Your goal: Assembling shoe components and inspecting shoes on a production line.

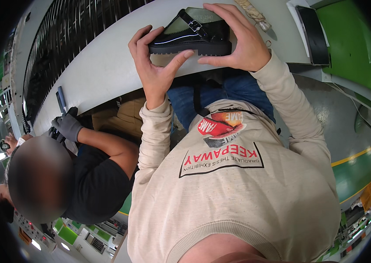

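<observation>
A glossy black buckled-strap shoe (pixel 179 40) with a thick ridged sole is held up sideways near the top of the head view, over the front part of the worktable. Inside it sits a green shoe last (pixel 203 14), its top showing above the strap. My left hand (pixel 154 72) grips the toe end, fingers behind and thumb by the sole. Around the heel end curls my right hand (pixel 249 46), with fingers over the top and thumb underneath. A metal buckle (pixel 195 25) on the strap faces me.
The pale worktable (pixel 102 65) curves across, with a dark slatted conveyor (pixel 67 35) behind. A co-worker's grey-gloved hand (pixel 68 125) is by the table edge at left, near a blue-grey tool (pixel 61 98). A beige bundle (pixel 253 13) and a black flat case (pixel 312 35) lie right.
</observation>
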Demonstrator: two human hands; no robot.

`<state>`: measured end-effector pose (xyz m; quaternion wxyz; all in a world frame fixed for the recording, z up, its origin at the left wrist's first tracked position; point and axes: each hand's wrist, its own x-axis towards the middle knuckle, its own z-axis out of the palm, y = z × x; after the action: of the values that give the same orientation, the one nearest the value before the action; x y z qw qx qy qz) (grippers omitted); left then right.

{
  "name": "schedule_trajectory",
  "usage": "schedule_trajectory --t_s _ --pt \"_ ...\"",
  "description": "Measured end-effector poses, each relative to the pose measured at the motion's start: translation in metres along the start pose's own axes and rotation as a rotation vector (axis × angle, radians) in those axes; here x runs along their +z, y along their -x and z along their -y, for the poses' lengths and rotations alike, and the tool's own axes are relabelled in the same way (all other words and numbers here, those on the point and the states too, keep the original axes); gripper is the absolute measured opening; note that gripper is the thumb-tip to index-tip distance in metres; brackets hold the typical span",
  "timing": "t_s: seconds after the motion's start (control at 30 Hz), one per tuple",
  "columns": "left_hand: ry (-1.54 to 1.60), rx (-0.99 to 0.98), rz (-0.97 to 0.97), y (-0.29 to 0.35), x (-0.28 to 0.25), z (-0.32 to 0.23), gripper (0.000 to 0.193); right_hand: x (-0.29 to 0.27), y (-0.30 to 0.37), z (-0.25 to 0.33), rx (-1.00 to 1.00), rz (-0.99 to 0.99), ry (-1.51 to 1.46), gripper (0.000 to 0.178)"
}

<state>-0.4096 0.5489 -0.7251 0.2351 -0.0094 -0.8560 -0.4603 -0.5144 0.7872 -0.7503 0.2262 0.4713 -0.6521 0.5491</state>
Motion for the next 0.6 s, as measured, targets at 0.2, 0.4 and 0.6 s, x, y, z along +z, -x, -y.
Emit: schedule_trajectory --t_s 0.2,0.4,0.6 --pt "0.021 0.004 -0.024 0.003 0.006 -0.002 0.075 -0.012 -0.009 0.019 0.163 0.115 0.069 0.104" --pt "0.078 -0.042 -0.059 0.009 0.007 -0.01 0.072 -0.018 -0.014 0.03 0.314 0.198 0.13 0.094" --pt "0.038 0.019 -0.063 0.013 0.005 -0.012 0.072 -0.02 -0.012 0.032 0.295 0.218 0.106 0.096"
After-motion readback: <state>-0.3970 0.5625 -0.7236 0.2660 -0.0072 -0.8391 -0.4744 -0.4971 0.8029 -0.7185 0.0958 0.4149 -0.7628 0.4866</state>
